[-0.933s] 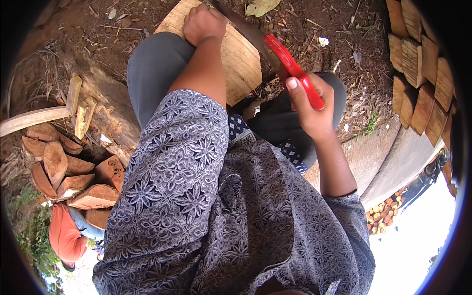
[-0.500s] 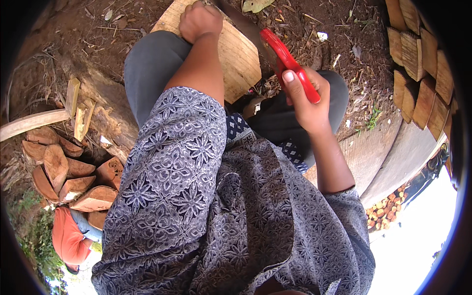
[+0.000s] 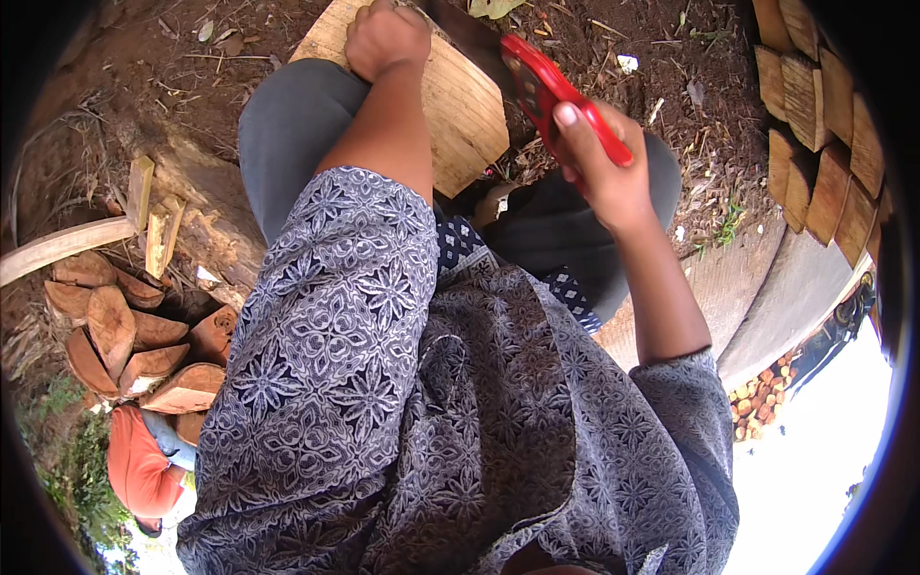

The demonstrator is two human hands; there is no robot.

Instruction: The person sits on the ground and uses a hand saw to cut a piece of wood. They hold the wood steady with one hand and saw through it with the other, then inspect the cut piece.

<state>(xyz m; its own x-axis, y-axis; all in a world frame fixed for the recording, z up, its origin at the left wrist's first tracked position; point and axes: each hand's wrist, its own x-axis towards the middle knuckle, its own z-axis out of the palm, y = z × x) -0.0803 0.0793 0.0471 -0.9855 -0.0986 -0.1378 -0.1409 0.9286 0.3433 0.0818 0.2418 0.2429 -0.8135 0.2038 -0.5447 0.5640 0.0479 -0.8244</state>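
Handsaw (image 3: 540, 65) and right hand (image 3: 611, 172) now sit a little higher in the frame than half a second ago, while the left hand (image 3: 388, 43) keeps nearly the same place at the top. Fingers of the right hand are wrapped round the saw's red handle, right of upper centre, with the thumb lying along its near side. From there the dark blade (image 3: 470, 36) slants up and left to the top edge of the frame, along the upper right side of a pale wooden board (image 3: 465, 120); whether its teeth are in the wood I cannot tell. Resting on the upper part of that board, the left hand has its fingers curled under in a fist; whether they grip anything beneath I cannot tell. The board lies at top centre, between the person's knees in dark grey trousers (image 3: 297, 120). A grey floral-patterned shirt (image 3: 335, 287) fills the lower centre. At the left, a pile of split logs (image 3: 144, 335) lies below a curved pale strip of wood (image 3: 67, 246), and a person in an orange top (image 3: 137, 465) bends over at lower left. Stacked wooden billets (image 3: 805, 101) occupy the upper right, and a small heap of cut wood (image 3: 762, 398) shows at lower right.
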